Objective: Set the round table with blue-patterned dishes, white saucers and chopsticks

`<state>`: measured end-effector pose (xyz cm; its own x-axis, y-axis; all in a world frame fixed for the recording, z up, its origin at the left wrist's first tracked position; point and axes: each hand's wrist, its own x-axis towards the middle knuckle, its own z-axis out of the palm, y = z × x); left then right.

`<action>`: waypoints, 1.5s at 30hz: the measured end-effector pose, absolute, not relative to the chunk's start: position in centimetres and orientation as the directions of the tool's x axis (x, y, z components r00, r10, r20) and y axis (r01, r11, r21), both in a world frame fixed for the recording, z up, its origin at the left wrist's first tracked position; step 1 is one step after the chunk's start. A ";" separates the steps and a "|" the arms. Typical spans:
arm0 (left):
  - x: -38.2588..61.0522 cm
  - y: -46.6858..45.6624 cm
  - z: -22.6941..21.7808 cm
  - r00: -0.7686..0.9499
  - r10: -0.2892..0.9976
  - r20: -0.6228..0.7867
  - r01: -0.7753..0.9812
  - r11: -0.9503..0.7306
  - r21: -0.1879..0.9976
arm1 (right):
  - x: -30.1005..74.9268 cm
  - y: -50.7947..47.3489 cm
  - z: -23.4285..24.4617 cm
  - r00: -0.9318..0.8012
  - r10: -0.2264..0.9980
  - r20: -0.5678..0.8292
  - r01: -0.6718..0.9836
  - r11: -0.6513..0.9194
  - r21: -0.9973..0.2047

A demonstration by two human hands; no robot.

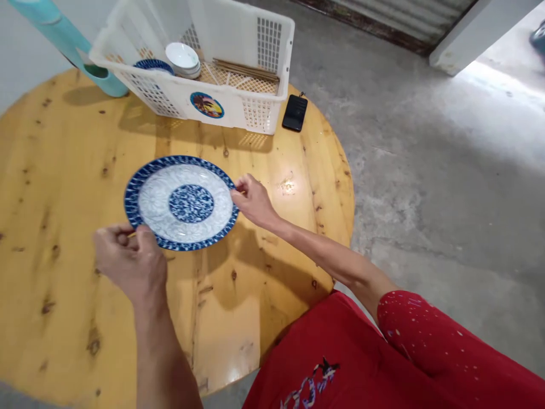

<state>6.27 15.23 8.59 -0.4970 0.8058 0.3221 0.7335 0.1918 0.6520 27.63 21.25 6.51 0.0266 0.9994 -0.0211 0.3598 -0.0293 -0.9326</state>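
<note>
A blue-and-white patterned plate (182, 203) is over the middle of the round wooden table (63, 170), gripped at both edges. My left hand (130, 262) pinches its near-left rim, and something thin and pale shows at the fingers. My right hand (253, 200) grips the right rim, also with a thin stick-like thing at the fingertips. I cannot tell whether the plate rests on the wood or sits just above it.
A white plastic basket (238, 108) stands at the table's far side with small white dishes (184, 59), a blue-rimmed plate (153, 66) and chopsticks (247, 70) inside. A black phone (294, 112) lies right of it. A teal tube (68, 40) leans at far left. Concrete floor lies right.
</note>
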 end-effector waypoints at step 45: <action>26.6 16.0 -3.7 -0.128 0.982 -0.142 0.354 0.179 0.918 | 47.7 11.5 -4.2 0.411 0.875 -0.257 0.154 -0.344 -0.926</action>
<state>26.56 16.05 -3.75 -0.1282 0.9815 -0.1421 0.3537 0.1791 0.9181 47.66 11.52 -4.23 0.4109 0.8747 -0.2568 0.1539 -0.3443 -0.9262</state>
